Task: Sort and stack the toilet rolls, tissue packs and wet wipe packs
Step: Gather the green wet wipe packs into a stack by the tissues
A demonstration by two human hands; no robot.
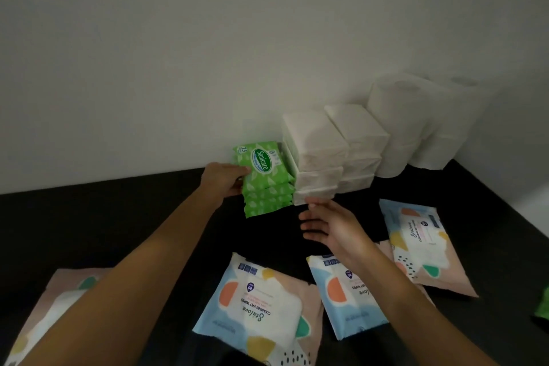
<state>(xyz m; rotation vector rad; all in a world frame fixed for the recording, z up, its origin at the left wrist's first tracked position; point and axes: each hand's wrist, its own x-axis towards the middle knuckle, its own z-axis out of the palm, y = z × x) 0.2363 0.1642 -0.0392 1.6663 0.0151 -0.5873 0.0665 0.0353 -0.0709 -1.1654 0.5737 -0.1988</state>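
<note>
A stack of green Sanicare wet wipe packs (263, 178) stands against the wall. My left hand (222, 180) grips the left edge of the top green pack. White tissue packs (319, 154) are stacked in two columns just right of it, and white toilet rolls (407, 125) are piled in the corner behind them. My right hand (329, 224) hovers open in front of the lowest tissue pack, fingertips almost touching it. Several large pastel Stalove wet wipe packs lie flat on the dark surface: one (261, 309) in the centre, one (347, 300) under my right forearm, one (421, 244) at right, one (47, 315) at left.
The dark tabletop (118, 217) meets a white wall at the back and another at the right, forming a corner. A bit of a green pack (543, 304) shows at the right edge.
</note>
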